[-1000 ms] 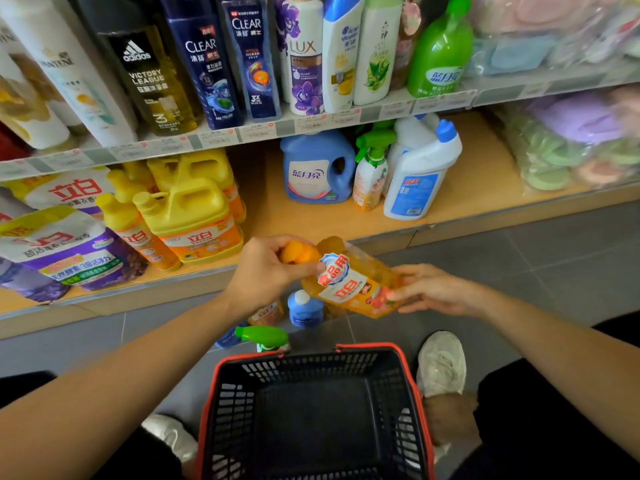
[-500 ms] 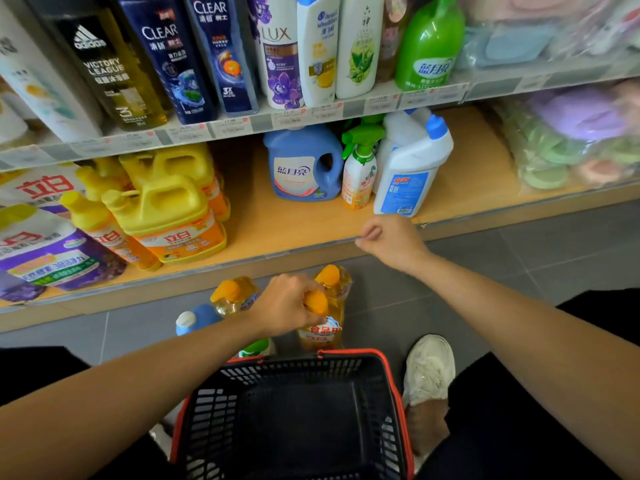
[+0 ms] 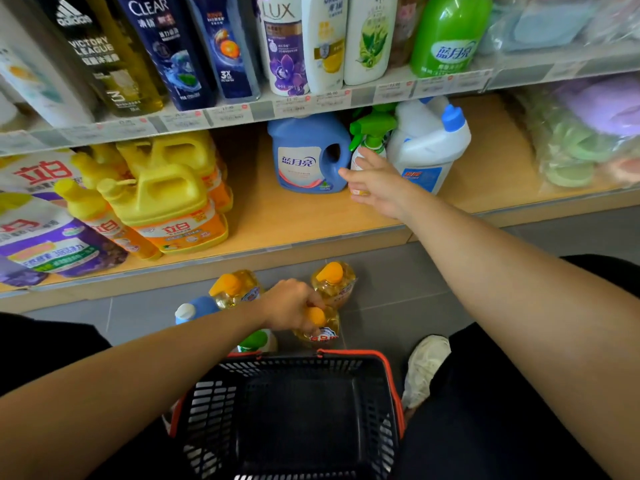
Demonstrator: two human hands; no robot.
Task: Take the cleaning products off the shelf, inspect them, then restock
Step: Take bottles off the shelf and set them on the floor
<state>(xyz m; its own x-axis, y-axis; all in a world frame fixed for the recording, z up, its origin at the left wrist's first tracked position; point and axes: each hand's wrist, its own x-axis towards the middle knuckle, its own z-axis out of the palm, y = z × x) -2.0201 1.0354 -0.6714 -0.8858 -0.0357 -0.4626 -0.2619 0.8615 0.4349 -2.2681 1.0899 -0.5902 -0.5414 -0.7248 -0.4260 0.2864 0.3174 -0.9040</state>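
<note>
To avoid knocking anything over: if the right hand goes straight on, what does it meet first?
Probably the spray bottle, directly ahead of the right hand; depth is unclear.

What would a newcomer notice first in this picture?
The right hand, fingers spread, reaches toward the green-topped spray bottle between the blue jug and the white bottle on the lower shelf. The left hand grips an orange-capped bottle on the floor, just beyond the black basket.

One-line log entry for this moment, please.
left hand: grips orange-capped bottle on floor | right hand: open, fingers spread at green spray bottle on lower shelf
</note>
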